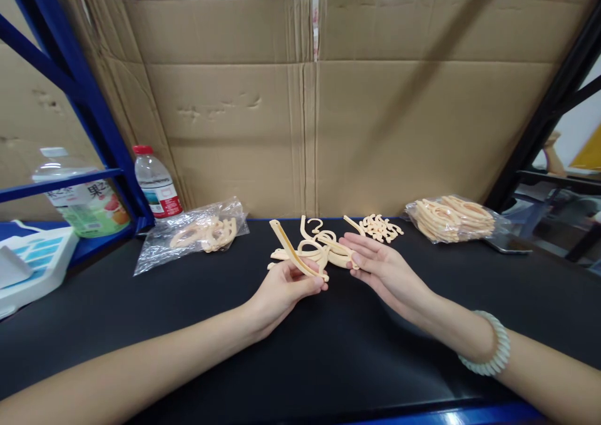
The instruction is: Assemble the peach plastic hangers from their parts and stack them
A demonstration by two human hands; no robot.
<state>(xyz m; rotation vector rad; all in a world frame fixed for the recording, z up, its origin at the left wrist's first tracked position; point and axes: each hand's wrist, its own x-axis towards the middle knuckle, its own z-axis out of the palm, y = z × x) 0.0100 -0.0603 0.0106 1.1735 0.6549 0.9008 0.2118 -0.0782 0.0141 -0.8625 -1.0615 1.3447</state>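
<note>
My left hand [291,287] pinches one end of a cream plastic hanger arm [292,250], which slants up and to the left. The thumb and fingers of my right hand [385,271] close on the end of another cream hanger arm [340,257], a curved piece level with the pile. Between and behind the hands lies a loose pile of hanger arms [312,245], partly hidden by the left hand and its piece. A hanger hook [315,226] sticks up at the back of the pile. Farther back on the right is a heap of small cream hooks [379,227].
A clear bag of cream parts [197,234] lies at left, another bag [451,218] at right, partly over a dark flat object [509,243]. A red-capped bottle [157,184], a larger bottle [84,193] and a white-blue object [35,262] stand left. Cardboard [235,112] walls the back.
</note>
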